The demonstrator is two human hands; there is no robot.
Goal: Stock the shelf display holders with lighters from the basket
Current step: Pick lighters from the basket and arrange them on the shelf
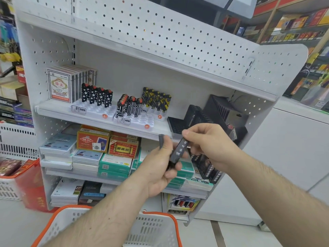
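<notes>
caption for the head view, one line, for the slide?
Both hands, left hand and right hand, grip a dark lighter before the shelf's black display holder, basket below.

Shelf unit [178,72] ahead, 3 stocked levels visible. Top stocked level, left to right: card packs [59,85], 3 white holders [99,111] with lighters standing in their rear rows, then the dark holders [179,124] at the right end. Both hands are in front of the dark holders: left hand [160,168] below, right hand [206,141] above-right, a slim lighter [178,151] between them. Boxed goods [92,141] stacked on the 2 levels below. Basket [153,229] on the floor under the forearms; a 2nd basket [8,186] left of the unit.
</notes>
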